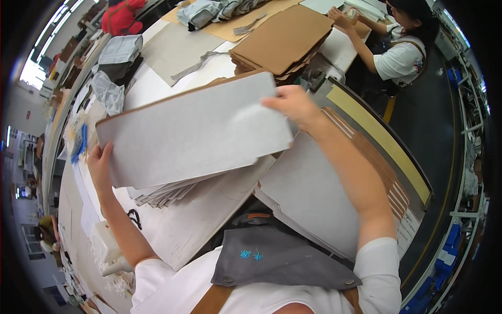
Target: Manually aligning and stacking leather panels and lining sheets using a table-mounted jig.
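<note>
The grey board sheet (193,131), brown along its far edge, is lifted at a slant above the white table (157,83), pinched at its right corner by the right hand (294,104) and steadied at its lower left corner by the left hand (99,165), fingers closed on the edge. Just under it lies a fanned stack of similar sheets (167,193), and beside that a large grey board (308,193) near the person's apron. By my reading, the handling is midway: one sheet is up, many wait below. Farther off sit a brown stack (285,39) and a co-worker (402,52).
</note>
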Demonstrator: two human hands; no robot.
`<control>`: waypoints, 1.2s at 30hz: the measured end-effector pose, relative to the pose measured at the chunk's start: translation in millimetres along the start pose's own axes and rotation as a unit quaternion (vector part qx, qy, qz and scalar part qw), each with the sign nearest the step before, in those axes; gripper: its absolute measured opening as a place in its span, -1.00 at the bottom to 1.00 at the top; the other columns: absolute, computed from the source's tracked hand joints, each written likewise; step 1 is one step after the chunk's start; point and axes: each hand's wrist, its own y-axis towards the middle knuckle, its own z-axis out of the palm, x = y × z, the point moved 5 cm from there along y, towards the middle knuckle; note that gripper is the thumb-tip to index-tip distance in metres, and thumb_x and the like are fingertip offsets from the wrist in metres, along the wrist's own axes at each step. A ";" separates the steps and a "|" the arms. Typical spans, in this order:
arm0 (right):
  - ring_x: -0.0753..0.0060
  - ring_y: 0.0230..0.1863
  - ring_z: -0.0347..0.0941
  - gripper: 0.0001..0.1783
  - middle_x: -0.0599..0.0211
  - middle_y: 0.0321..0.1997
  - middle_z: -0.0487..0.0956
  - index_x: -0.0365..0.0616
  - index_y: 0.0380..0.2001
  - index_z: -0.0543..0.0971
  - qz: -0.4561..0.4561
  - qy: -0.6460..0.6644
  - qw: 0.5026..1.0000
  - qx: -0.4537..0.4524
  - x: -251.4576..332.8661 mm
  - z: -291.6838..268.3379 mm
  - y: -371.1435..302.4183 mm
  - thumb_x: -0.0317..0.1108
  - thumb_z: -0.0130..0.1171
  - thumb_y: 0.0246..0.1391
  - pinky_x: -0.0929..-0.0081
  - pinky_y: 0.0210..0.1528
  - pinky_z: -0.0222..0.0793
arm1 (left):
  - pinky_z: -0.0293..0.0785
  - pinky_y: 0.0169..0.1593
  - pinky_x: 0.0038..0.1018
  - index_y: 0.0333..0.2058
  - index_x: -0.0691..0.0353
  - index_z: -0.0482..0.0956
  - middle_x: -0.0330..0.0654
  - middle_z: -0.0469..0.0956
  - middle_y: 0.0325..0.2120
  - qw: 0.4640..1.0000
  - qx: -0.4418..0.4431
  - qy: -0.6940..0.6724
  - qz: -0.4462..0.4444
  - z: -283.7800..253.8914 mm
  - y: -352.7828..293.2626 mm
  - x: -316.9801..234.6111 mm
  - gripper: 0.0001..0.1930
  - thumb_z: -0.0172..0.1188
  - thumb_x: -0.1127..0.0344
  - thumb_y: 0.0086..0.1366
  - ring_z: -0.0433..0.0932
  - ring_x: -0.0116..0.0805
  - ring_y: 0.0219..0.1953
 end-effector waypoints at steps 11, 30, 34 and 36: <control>0.21 -0.17 0.49 -0.70 0.19 -0.13 0.51 -0.23 -0.13 0.53 -0.118 -0.293 0.930 -0.191 5.1 -60.6 -142.3 -0.42 0.20 0.03 0.32 -0.12 0.44 | 0.45 -0.10 -0.42 -0.08 0.27 0.56 -0.17 0.59 -0.20 0.944 0.207 0.035 0.255 189.3 -57.5 -129.3 -0.62 0.35 0.46 0.08 0.55 -0.30 -0.16; 0.17 0.20 0.22 -0.24 0.26 0.15 0.38 -0.10 0.20 0.30 -0.021 -0.468 0.796 -0.384 -55.7 -109.9 -320.6 -0.34 0.35 -0.12 0.22 0.24 0.09 | 0.45 -0.31 -0.40 -0.39 0.32 0.58 -0.12 0.56 -0.50 0.722 0.592 0.014 0.358 391.3 -192.7 -270.8 -0.81 0.36 0.44 0.00 0.55 -0.23 -0.43; 0.22 0.05 0.34 -0.54 0.30 -0.09 0.52 -0.11 -0.07 0.49 0.001 -0.430 0.815 -0.387 -38.2 -122.5 -355.7 -0.40 0.33 -0.10 0.28 0.14 0.16 | 0.48 -0.29 -0.53 -0.48 0.36 0.60 -0.17 0.59 -0.50 0.689 0.559 -0.061 0.456 350.1 -192.6 -302.3 -0.92 0.32 0.54 0.02 0.59 -0.33 -0.43; 0.24 0.00 0.37 -0.67 0.32 -0.17 0.55 -0.12 -0.19 0.55 0.002 -0.434 0.824 -0.365 -18.8 -129.5 -367.5 -0.41 0.32 -0.09 0.30 0.10 0.19 | 0.48 -0.29 -0.55 -0.47 0.35 0.60 -0.19 0.60 -0.51 0.698 0.580 -0.092 0.411 332.0 -179.7 -318.8 -0.92 0.32 0.56 0.01 0.59 -0.38 -0.43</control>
